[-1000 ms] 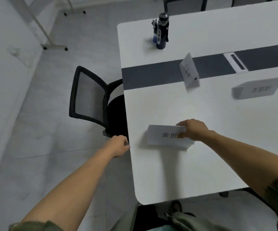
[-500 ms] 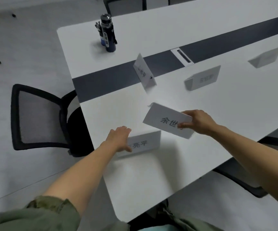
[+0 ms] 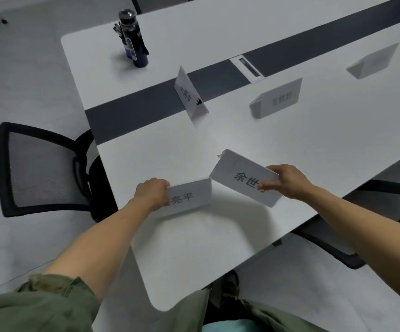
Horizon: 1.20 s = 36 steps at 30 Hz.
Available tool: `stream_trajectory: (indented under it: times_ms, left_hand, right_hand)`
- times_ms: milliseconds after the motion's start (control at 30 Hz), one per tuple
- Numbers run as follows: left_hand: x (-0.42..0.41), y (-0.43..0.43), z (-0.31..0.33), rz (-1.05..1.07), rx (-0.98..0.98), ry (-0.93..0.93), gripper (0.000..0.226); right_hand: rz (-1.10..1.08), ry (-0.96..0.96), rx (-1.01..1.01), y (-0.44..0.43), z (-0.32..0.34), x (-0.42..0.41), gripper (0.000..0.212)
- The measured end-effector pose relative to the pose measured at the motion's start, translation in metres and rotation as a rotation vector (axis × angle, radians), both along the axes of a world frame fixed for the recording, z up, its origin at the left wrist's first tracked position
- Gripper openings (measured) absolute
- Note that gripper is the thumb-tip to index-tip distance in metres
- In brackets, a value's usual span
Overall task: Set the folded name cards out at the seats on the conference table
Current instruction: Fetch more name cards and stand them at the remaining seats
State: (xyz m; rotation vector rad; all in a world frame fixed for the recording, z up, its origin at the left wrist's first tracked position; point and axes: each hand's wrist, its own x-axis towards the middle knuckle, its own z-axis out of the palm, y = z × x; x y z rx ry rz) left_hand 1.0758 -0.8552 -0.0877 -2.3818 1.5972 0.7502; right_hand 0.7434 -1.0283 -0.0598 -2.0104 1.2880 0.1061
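Observation:
My left hand [image 3: 152, 194] grips the left end of a folded white name card [image 3: 191, 197] that stands on the white conference table [image 3: 194, 248] near its corner. My right hand [image 3: 287, 180] holds a stack of white name cards [image 3: 242, 178] tilted just above the table, to the right of that card. Three other name cards stand further back: one [image 3: 189, 94] at the dark centre strip, one [image 3: 276, 98] to its right, and a blurred one [image 3: 374, 61] at the far right.
A dark water bottle [image 3: 133, 39] stands at the far left corner of the table. A black mesh chair [image 3: 43, 171] sits at the table's left end, another chair [image 3: 352, 238] at the near side on the right. A cable hatch [image 3: 247, 68] is set in the dark strip.
My left hand came from the table edge onto the table and took hold of a single card. My right hand lifted the stack and moved it right. The view shifted right.

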Motion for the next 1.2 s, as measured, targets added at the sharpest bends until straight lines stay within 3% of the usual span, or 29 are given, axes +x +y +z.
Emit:
stream_trajectory:
  times_ms: [400, 733, 967, 1200]
  left_hand:
    - [-0.023, 0.012, 0.059, 0.179, -0.137, -0.108, 0.024]
    - [-0.037, 0.034, 0.058, 0.606, -0.429, 0.269, 0.022]
    - [-0.044, 0.036, 0.081, 1.064, -0.738, 0.61, 0.011]
    - [-0.043, 0.052, 0.104, 1.334, -0.879, 0.828, 0.012]
  right_hand:
    - [0.08, -0.051, -0.039, -0.012, 0.025, 0.013, 0.028]
    - [0.138, -0.057, -0.032, -0.011, 0.026, 0.008, 0.025]
    - [0.145, -0.098, -0.01, -0.011, 0.035, 0.015, 0.025]
    - [0.177, -0.158, -0.037, -0.009, 0.054, 0.032, 0.032]
